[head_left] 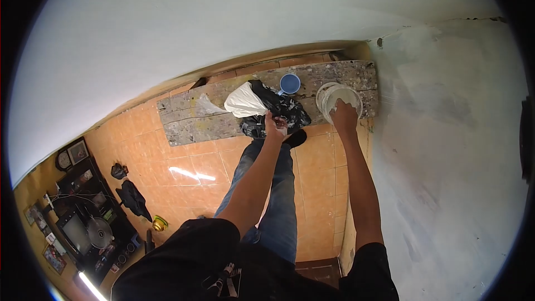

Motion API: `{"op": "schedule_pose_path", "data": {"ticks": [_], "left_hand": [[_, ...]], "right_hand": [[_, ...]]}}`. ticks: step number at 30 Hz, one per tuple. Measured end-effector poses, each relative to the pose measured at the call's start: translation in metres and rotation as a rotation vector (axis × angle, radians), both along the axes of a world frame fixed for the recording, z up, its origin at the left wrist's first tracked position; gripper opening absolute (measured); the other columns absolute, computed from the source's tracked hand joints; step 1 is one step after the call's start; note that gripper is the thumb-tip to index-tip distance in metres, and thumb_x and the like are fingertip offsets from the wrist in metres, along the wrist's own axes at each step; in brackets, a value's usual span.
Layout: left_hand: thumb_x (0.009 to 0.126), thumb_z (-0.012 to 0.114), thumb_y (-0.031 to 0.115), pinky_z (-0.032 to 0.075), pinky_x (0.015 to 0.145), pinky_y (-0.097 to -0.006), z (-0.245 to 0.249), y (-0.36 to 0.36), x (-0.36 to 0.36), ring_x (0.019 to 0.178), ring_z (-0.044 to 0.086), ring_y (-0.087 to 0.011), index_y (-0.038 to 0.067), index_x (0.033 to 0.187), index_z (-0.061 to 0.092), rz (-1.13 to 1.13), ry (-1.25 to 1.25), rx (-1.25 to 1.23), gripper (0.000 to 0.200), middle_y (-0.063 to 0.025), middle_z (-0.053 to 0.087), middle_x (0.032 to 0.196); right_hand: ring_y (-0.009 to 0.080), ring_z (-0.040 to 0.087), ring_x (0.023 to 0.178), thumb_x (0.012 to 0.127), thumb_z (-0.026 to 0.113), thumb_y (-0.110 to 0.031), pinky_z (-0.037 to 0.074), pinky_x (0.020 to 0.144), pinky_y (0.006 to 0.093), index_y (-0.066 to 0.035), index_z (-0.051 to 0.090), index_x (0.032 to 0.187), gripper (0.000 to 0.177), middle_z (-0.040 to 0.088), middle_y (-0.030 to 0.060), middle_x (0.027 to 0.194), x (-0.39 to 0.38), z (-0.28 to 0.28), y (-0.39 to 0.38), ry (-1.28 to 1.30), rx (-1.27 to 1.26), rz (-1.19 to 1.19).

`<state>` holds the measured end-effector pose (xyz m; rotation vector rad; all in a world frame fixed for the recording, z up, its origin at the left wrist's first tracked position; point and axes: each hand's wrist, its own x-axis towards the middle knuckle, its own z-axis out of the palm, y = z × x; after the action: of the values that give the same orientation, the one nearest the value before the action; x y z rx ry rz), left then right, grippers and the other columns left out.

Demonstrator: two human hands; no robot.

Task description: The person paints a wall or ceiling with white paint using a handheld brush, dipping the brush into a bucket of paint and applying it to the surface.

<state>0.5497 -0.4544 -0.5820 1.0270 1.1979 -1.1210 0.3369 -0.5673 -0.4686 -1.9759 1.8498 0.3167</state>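
My left hand [275,126] is at the front edge of a black plastic bag [292,111], its fingers curled at the bag's edge beside a white bag [245,101]. A small pale patch shows near the palm; I cannot make it out. My right hand [345,115] reaches down into a round whitish tub [360,102], fingers bent together over pale contents. Its fingertips are partly hidden, and whatever they grip cannot be seen. Between the bags and the tub, toward the wall, stands a blue mug [290,83].
Everything stands on a stained wooden bench [189,125] along the wall. A crumpled clear plastic piece [209,104] lies at its left part. A pale wall [446,161] rises close on the right. A dark cabinet [95,212] stands at lower left on the orange tiled floor [150,150].
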Motion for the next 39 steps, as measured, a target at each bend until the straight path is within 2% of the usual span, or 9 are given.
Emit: {"op": "schedule_pose_path", "data": {"ticks": [3,9,13,16,21,23,25,32,39], "left_hand": [[0.088,0.069,0.034,0.045,0.052,-0.0243,0.01,-0.004,0.003,0.056,0.046,-0.0087,0.023,0.099,0.062,-0.062,-0.127,0.074,0.018,0.003,0.045,0.066],[0.085,0.073,0.03,0.042,0.052,-0.0251,0.039,-0.004,0.015,0.056,0.044,-0.0088,0.025,0.104,0.065,-0.159,-0.25,0.121,0.021,0.003,0.046,0.064],[0.086,0.072,0.03,0.039,0.049,-0.0259,0.046,0.004,0.022,0.053,0.042,-0.0075,0.02,0.104,0.065,-0.261,-0.275,0.151,0.023,0.0051,0.042,0.059],[0.086,0.071,0.029,0.034,0.047,-0.0262,0.046,0.025,0.031,0.05,0.038,-0.0073,0.013,0.1,0.067,-0.544,-0.547,0.062,0.021,0.0062,0.041,0.058],[0.085,0.071,0.024,0.029,0.048,-0.0293,0.023,0.047,0.092,0.05,0.035,-0.0098,0.005,0.09,0.069,-0.999,-1.508,0.066,0.02,0.0014,0.043,0.057],[0.084,0.071,0.022,0.031,0.049,-0.031,0.026,0.039,0.12,0.051,0.038,-0.0117,0.005,0.089,0.069,-1.248,-1.728,0.139,0.018,-0.0016,0.043,0.057],[0.082,0.071,0.022,0.035,0.05,-0.0335,0.053,0.014,0.137,0.052,0.044,-0.0147,0.007,0.09,0.069,-1.485,-1.768,0.205,0.016,-0.0046,0.045,0.058],[0.077,0.074,0.031,0.046,0.06,-0.041,0.084,-0.017,0.147,0.066,0.06,-0.0278,0.011,0.086,0.068,-1.774,-1.83,0.039,0.023,-0.01,0.059,0.072],[0.074,0.073,0.028,0.05,0.069,-0.0444,0.073,-0.012,0.143,0.081,0.064,-0.0338,0.012,0.085,0.069,-1.814,-1.822,0.101,0.02,-0.0124,0.065,0.085]], "right_hand": [[0.038,0.066,0.079,0.075,0.065,-0.017,0.055,0.07,0.0463,-0.005,0.062,0.089,0.019,0.065,0.0188,0.081,0.0,-0.003,0.001,-0.041,-0.086,0.017],[0.0372,0.067,0.078,0.075,0.065,-0.016,0.055,0.068,0.0461,-0.005,0.062,0.09,0.018,0.065,0.0188,0.081,-0.001,-0.002,0.001,-0.039,-0.109,0.051],[0.036,0.066,0.087,0.074,0.075,-0.02,0.054,0.075,0.0441,-0.006,0.063,0.103,0.034,0.066,0.0185,0.092,0.001,-0.001,-0.002,0.015,0.014,0.002],[0.0362,0.065,0.086,0.074,0.075,-0.02,0.053,0.075,0.0443,-0.006,0.064,0.102,0.033,0.066,0.0186,0.092,0.001,0.0,-0.001,0.001,0.01,-0.002],[0.0366,0.065,0.085,0.074,0.075,-0.019,0.053,0.075,0.0446,-0.005,0.063,0.102,0.033,0.066,0.0185,0.091,0.001,0.004,-0.001,-0.011,0.016,0.005],[0.0366,0.065,0.085,0.074,0.075,-0.019,0.053,0.075,0.0444,-0.005,0.063,0.102,0.033,0.066,0.0185,0.09,0.002,0.007,-0.001,-0.012,0.005,0.001],[0.0365,0.066,0.084,0.074,0.074,-0.019,0.054,0.073,0.0446,-0.005,0.063,0.099,0.031,0.066,0.0185,0.088,0.004,0.007,-0.001,-0.018,-0.023,0.015],[0.0367,0.067,0.081,0.074,0.072,-0.018,0.055,0.069,0.0446,-0.004,0.062,0.092,0.025,0.065,0.0186,0.083,0.002,0.0,0.002,-0.028,-0.08,0.048],[0.0368,0.065,0.086,0.074,0.074,-0.019,0.053,0.076,0.0447,-0.005,0.064,0.103,0.033,0.066,0.019,0.09,0.003,-0.002,0.001,0.0,-0.004,-0.012]]}}
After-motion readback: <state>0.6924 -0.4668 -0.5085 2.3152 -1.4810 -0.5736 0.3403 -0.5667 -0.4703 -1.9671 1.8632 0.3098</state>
